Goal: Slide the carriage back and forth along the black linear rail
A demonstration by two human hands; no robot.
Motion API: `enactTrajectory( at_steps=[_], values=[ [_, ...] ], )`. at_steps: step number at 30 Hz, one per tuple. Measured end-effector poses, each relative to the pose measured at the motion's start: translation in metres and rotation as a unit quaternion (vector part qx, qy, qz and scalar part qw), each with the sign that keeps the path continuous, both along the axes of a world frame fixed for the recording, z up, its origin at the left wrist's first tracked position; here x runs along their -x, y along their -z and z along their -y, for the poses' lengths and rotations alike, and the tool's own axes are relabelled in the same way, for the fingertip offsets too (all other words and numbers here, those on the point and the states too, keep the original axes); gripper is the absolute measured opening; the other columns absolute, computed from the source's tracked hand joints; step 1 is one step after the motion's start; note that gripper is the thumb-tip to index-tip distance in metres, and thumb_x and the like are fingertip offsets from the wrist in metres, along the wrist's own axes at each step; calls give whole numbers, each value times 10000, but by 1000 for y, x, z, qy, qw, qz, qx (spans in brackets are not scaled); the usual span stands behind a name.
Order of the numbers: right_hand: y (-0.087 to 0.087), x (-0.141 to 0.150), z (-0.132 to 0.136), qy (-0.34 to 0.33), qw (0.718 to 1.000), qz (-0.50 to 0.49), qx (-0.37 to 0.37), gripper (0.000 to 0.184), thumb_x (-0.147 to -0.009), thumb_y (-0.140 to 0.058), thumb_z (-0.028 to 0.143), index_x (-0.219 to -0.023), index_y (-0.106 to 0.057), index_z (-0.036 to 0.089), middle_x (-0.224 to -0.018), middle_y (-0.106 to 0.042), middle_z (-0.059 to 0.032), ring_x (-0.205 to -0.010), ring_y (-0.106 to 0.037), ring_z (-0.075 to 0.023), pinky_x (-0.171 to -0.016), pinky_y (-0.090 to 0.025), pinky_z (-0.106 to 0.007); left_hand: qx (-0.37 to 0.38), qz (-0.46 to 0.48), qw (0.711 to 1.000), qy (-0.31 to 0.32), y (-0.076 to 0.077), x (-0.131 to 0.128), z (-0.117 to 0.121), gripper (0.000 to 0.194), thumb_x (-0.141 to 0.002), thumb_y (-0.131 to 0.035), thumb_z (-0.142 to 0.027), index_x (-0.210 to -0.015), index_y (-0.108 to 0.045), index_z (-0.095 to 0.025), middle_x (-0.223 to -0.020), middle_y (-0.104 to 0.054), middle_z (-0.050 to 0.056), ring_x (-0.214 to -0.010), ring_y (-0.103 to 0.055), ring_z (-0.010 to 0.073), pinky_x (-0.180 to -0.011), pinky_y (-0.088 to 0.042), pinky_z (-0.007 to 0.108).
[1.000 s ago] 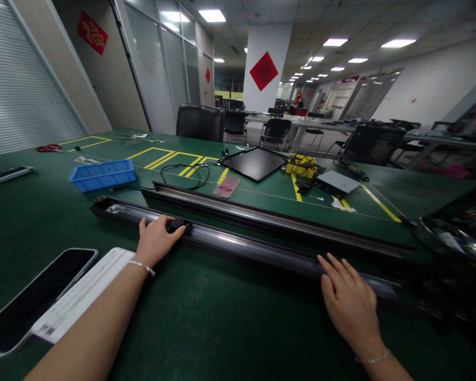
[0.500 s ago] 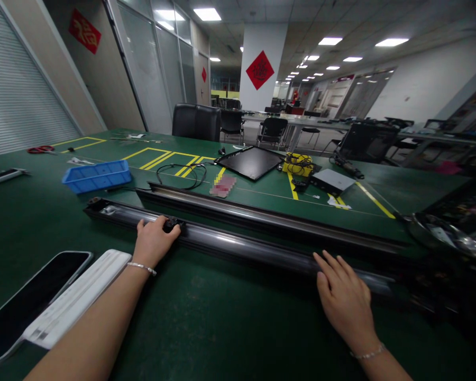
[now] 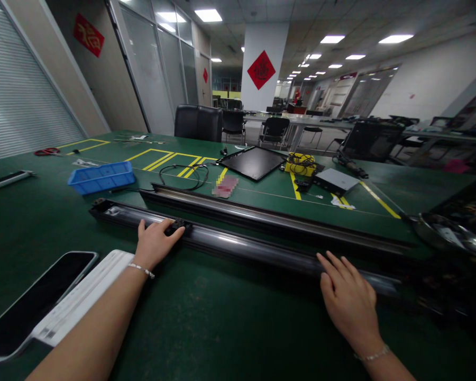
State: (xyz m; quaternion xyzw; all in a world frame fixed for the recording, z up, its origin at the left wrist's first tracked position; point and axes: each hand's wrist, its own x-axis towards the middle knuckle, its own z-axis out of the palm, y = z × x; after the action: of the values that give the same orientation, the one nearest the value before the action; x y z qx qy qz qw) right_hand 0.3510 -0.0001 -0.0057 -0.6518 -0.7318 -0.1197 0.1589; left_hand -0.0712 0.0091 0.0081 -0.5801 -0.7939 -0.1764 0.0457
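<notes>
Black rail [image 3: 238,246]: lies on green counter [image 3: 198,323], beside second rail [image 3: 262,214]
Left grip [image 3: 156,244]: closed around small block [image 3: 180,224] on the rail
Right grip [image 3: 349,296]: fingers apart, at the rail
Blue tray [image 3: 102,178]: behind

On the table [image 3: 198,323], the front rail [image 3: 238,245] runs under the left fingers [image 3: 158,227] to the right fingers [image 3: 335,269], with the block [image 3: 180,225] on it between left thumb and fingers. Behind lies the rear rail [image 3: 262,215]. Left of and nearer than the left fingers are the phone [image 3: 35,301] and slab [image 3: 89,293]; beyond them to the left, the bin [image 3: 102,178] and scissors [image 3: 47,152]. The panel [image 3: 254,163] lies beyond, between both hands' fingers; the bowl [image 3: 438,233], right of the right fingers.
</notes>
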Motion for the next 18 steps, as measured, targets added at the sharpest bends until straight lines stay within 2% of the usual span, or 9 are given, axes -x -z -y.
enactTrajectory(
  at_steps=[9, 18],
  values=[
    [1, -1, -1, 6, 1000, 5, 13, 464, -887, -256, 324, -1262, -519, 249, -1329, -511, -42, -1257, -391, -245, -919, -387, -464, 18, 10, 999, 32, -1, -8, 1, 493, -775, -407, -607, -1011, -630, -235, -959, -692, 85, -1009, -585, 282, -1059, -66, 595],
    [-2, 0, 1, 9, 1000, 7, 21, 469, -900, -234, 331, -1266, -514, 246, -1339, -502, -38, -1266, -381, -238, -925, -379, -454, 18, 7, 999, 33, -2, -13, 2, 490, -771, -409, -618, -991, -627, -238, -923, -699, 79, -992, -593, 281, -1055, -75, 598]
  ],
)
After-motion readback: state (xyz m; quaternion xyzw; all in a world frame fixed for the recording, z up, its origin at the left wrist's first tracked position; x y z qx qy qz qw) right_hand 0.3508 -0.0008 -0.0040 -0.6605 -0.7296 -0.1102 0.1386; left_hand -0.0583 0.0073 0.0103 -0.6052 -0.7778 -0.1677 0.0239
